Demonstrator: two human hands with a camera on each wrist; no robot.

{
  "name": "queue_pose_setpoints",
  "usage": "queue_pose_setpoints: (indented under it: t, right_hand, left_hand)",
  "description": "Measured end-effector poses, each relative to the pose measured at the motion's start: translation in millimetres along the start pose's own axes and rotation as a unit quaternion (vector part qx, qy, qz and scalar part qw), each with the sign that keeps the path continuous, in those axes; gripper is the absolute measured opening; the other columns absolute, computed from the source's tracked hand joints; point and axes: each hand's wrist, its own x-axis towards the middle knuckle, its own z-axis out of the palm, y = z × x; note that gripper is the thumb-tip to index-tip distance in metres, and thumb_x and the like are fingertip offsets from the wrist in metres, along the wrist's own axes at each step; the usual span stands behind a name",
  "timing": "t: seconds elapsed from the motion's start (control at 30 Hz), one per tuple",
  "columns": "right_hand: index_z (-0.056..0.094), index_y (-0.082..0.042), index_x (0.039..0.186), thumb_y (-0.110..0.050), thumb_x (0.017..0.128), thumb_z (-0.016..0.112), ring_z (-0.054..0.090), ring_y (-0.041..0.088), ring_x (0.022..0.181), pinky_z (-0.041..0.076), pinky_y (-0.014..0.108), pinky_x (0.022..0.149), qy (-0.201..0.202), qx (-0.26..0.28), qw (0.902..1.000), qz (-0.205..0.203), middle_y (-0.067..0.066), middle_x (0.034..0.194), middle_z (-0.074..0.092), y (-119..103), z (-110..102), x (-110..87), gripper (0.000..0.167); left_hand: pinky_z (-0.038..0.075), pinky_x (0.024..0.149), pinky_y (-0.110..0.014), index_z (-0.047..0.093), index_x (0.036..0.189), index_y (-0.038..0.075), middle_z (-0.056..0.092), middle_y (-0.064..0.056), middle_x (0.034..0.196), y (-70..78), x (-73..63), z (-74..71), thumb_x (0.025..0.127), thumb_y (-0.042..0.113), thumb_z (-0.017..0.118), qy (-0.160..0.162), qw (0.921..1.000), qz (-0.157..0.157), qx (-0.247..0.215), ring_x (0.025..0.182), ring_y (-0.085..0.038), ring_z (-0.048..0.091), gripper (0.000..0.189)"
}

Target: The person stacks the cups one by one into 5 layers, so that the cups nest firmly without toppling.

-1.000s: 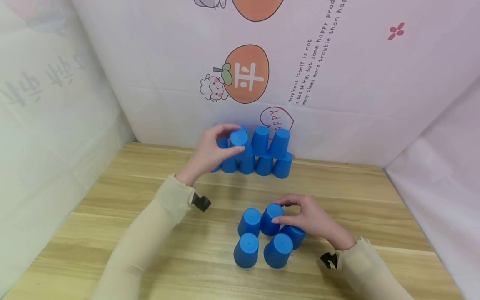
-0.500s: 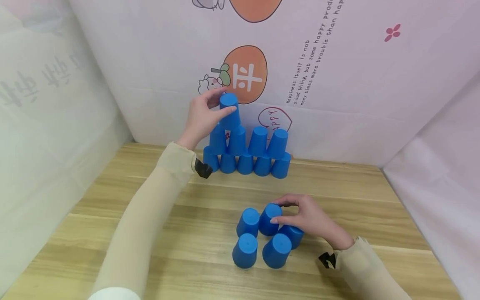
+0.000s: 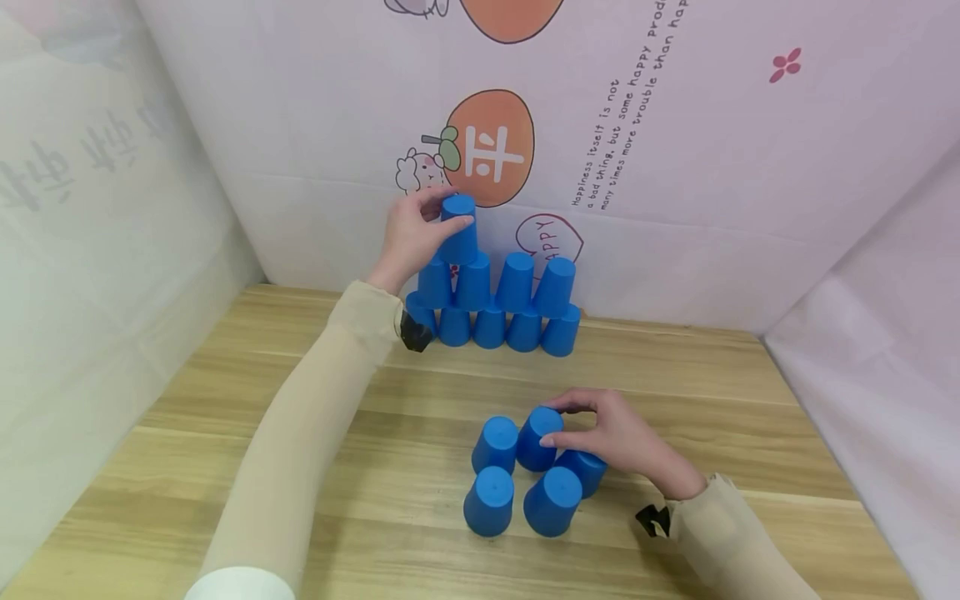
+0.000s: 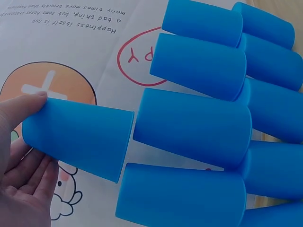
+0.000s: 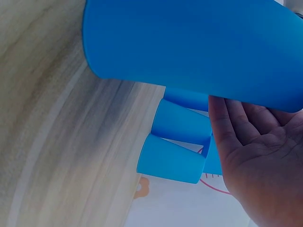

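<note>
Left hand [image 3: 412, 235] pinches an inverted blue cup [image 3: 459, 237], its long axis roughly upright, just above the upper row's two leftmost cups [image 3: 472, 287]. Right hand [image 3: 621, 435] grips a nearer cup [image 3: 536, 446].

Soft, even, bright light fills the head view, laying only faint, diffuse shadows on the worktop [image 3: 720, 375], and the lettering [image 3: 596, 142] on the pale backdrop [image 3: 697, 175] stays legible. The left wrist view is duller and cooler, though the held cup [image 4: 80, 139] keeps crisp edges. In the dim right wrist view, the near cup [image 5: 189, 42] looks flatly dark and a smudged shadow crosses the softly blurred wood grain.
</note>
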Motion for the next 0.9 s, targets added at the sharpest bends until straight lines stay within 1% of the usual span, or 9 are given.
queue_pose_setpoints:
  t: [0.2,0.4,0.53,0.67,0.73,0.8,0.83,0.9]
  right_hand:
    - [0.074,-0.017,0.120,-0.037,0.086,0.084,0.066,0.021,0.110,0.049,0.061,0.096,-0.001,0.004,1.0000,0.003,-0.008,0.114,0.072,0.2,-0.2,-0.4,0.041]
    - [0.074,-0.017,0.119,-0.036,0.085,0.084,0.066,0.022,0.110,0.050,0.060,0.096,0.002,0.002,1.0000,0.002,-0.008,0.113,0.072,-0.9,0.2,-0.7,0.040]
    - [0.074,-0.017,0.119,-0.036,0.086,0.084,0.066,0.021,0.109,0.050,0.059,0.096,0.001,0.000,1.0000,-0.001,-0.009,0.113,0.072,0.0,1.4,-0.1,0.040]
    - [0.073,-0.017,0.120,-0.037,0.086,0.084,0.066,0.021,0.110,0.050,0.059,0.096,-0.002,0.000,1.0000,-0.001,-0.009,0.114,0.071,0.2,1.5,0.5,0.041]
    - [0.073,-0.017,0.121,-0.037,0.086,0.084,0.066,0.021,0.110,0.050,0.059,0.097,-0.003,0.002,1.0000,0.000,-0.009,0.114,0.071,0.0,1.1,0.6,0.041]
    - [0.073,-0.017,0.121,-0.037,0.086,0.084,0.066,0.021,0.111,0.050,0.060,0.097,-0.002,0.002,1.0000,0.001,-0.009,0.114,0.071,0.2,0.7,0.4,0.041]
    - [0.073,-0.018,0.121,-0.037,0.086,0.084,0.066,0.021,0.111,0.049,0.060,0.097,-0.002,0.001,1.0000,0.002,-0.009,0.114,0.071,0.2,0.5,0.3,0.041]
    - [0.073,-0.018,0.121,-0.036,0.086,0.084,0.066,0.021,0.110,0.050,0.059,0.097,-0.001,0.002,1.0000,0.004,-0.009,0.114,0.071,0.3,0.5,0.3,0.040]
  left_hand:
    - [0.047,0.103,-0.027,0.059,0.144,0.015,0.062,-0.002,0.139,-0.9,-0.4,-1.2,0.093,0.036,0.076,0.001,1.0000,-0.004,0.009,0.124,-0.017,0.059,0.057]
    - [0.048,0.101,-0.028,0.056,0.147,0.017,0.060,-0.001,0.141,-4.1,-0.3,-2.7,0.093,0.041,0.075,0.001,0.9998,-0.010,0.018,0.124,-0.017,0.059,0.062]
    - [0.044,0.106,-0.029,0.055,0.147,0.016,0.058,0.002,0.144,-3.4,-3.5,-6.1,0.091,0.042,0.077,0.020,0.9997,-0.005,0.010,0.129,-0.016,0.054,0.065]
    - [0.039,0.111,-0.033,0.057,0.145,0.015,0.057,0.005,0.144,5.5,-10.8,-11.6,0.090,0.039,0.079,0.053,0.9982,0.028,-0.005,0.133,-0.011,0.049,0.064]
    - [0.037,0.112,-0.033,0.059,0.143,0.015,0.058,0.007,0.143,11.9,-15.9,-13.8,0.089,0.037,0.080,0.060,0.9971,0.047,-0.007,0.132,-0.006,0.049,0.063]
    - [0.037,0.112,-0.033,0.061,0.142,0.015,0.060,0.007,0.141,17.7,-22.5,-14.6,0.088,0.036,0.081,0.056,0.9958,0.072,-0.003,0.131,-0.004,0.049,0.061]
    - [0.036,0.113,-0.033,0.061,0.141,0.015,0.060,0.007,0.141,19.5,-26.5,-14.2,0.088,0.036,0.082,0.049,0.9953,0.083,0.003,0.131,-0.003,0.048,0.060]
    - [0.037,0.112,-0.036,0.062,0.140,0.014,0.061,0.005,0.140,21.0,-36.4,-11.2,0.088,0.035,0.082,0.031,0.9934,0.110,0.010,0.130,-0.003,0.049,0.059]
